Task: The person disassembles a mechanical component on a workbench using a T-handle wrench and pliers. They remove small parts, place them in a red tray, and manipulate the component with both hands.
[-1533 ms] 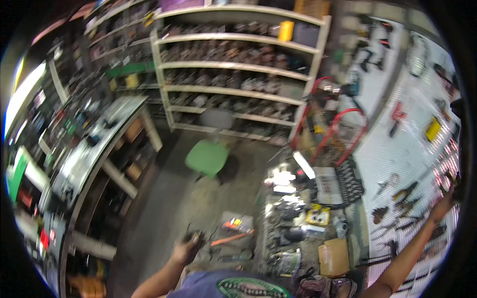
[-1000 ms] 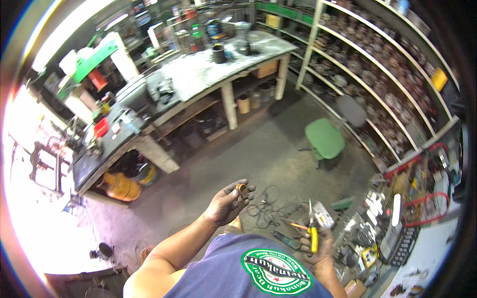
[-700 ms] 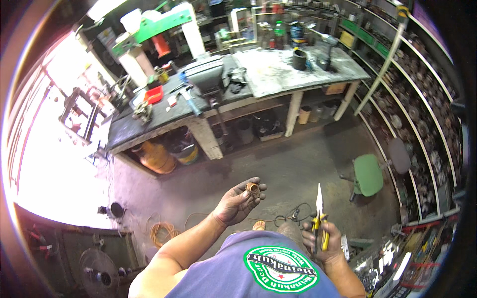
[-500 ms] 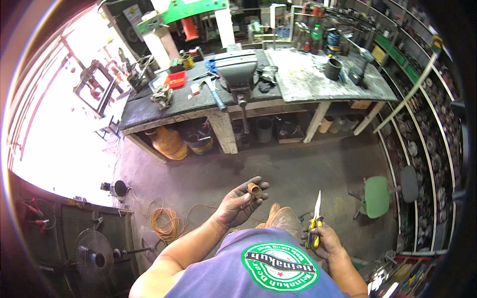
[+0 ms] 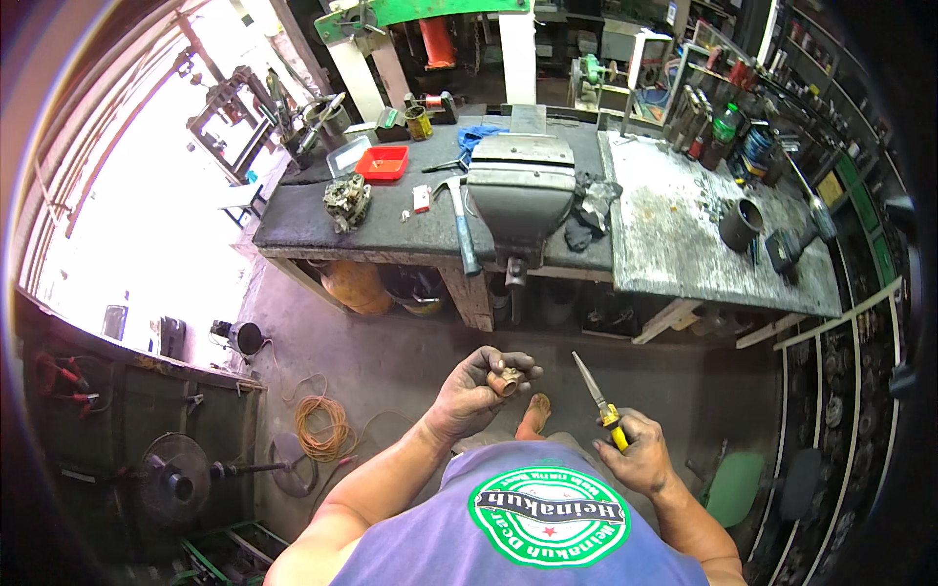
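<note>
Gripping a brass fitting (image 5: 506, 383) and pliers (image 5: 598, 401), now facing the workbench (image 5: 391, 230).

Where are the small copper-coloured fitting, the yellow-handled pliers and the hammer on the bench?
copper-coloured fitting (image 5: 505, 382), head view, on its round open end, held in the left hand.
yellow-handled pliers (image 5: 592, 389), head view, on the long thin nose, above the right hand.
hammer (image 5: 463, 232), head view, on the middle of its handle.

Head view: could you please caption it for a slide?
Left hand holds small brass fitting; right hand holds yellow-handled needle-nose pliers.
</note>
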Tool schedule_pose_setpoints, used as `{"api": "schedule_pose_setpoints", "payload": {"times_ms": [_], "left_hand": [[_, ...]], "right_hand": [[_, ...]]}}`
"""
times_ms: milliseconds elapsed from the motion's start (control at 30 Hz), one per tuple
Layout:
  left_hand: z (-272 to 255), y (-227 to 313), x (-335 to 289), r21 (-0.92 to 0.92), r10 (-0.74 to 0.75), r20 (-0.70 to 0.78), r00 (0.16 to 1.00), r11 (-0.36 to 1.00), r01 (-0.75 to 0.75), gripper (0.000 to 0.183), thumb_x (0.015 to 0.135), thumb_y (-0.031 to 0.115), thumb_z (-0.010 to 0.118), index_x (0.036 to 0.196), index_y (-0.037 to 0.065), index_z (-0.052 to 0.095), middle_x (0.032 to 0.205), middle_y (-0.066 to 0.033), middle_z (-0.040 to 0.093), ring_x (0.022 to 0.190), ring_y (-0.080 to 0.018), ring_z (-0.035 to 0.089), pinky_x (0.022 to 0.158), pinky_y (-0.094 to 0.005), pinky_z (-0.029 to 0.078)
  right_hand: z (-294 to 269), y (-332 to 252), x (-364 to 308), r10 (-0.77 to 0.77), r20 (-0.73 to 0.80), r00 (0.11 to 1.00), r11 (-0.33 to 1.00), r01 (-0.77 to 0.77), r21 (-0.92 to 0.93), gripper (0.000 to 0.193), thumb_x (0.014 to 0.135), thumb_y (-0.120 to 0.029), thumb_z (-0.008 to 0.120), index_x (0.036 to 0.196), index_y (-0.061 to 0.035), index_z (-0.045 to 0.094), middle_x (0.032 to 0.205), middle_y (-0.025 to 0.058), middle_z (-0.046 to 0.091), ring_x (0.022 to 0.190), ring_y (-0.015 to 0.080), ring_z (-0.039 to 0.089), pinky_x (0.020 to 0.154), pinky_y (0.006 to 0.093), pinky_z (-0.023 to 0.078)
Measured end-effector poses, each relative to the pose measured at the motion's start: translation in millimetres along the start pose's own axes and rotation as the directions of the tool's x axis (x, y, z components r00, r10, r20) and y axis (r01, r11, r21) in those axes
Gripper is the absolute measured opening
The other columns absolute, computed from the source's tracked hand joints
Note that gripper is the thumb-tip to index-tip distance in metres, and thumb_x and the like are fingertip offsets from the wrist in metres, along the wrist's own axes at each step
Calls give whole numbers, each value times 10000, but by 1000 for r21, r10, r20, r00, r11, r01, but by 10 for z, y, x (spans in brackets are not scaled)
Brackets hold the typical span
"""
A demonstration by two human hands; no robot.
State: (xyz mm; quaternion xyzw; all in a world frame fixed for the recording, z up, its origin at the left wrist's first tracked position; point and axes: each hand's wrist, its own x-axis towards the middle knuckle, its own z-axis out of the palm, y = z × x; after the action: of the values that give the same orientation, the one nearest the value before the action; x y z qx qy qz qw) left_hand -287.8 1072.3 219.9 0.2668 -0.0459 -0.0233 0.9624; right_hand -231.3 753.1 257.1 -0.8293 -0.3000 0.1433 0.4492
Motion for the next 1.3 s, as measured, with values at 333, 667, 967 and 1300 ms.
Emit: {"api": "schedule_pose_setpoints", "payload": {"times_ms": [333,667,967,1300], "left_hand": [[-47,112,968,-127,95,-47,994,987,-101,354,924,-109,742,1135,135,599,1426,-141,647,1418,-349,578,1163,-417,558],[-311,679,1616,403,37,-78,996,915,-2,428,887,-135,645,1210,115,519,1389,-190,637,1281,-287,658,1123,-440,546],[-437,1440,2187,667,-168,-40,985,729,151,403,873,-123,551,1220,80,526,1357,-196,671,1229,-208,654,1059,-398,550],[-344,1796,2598,793,-280,-129,951,547,268,436,945,-74,662,1374,-26,598,1223,-120,725,1096,-159,699,966,-347,591]], "right_hand": [[-563,41,982,-118,103,988,993,118,11,279,891,-125,813,1113,33,755,1259,276,702,1102,430,732,952,449,590],[-793,-130,1757,-8,256,967,1000,6,8,241,897,-146,829,1070,10,767,1220,237,722,1066,406,738,942,437,593],[-679,-276,2616,23,416,909,986,-89,139,256,955,-207,806,1038,27,744,1061,170,737,927,323,721,835,425,570],[-892,-43,3165,188,704,685,708,-592,387,403,1025,-311,776,1271,7,752,1070,53,757,981,126,666,867,316,542]]}}
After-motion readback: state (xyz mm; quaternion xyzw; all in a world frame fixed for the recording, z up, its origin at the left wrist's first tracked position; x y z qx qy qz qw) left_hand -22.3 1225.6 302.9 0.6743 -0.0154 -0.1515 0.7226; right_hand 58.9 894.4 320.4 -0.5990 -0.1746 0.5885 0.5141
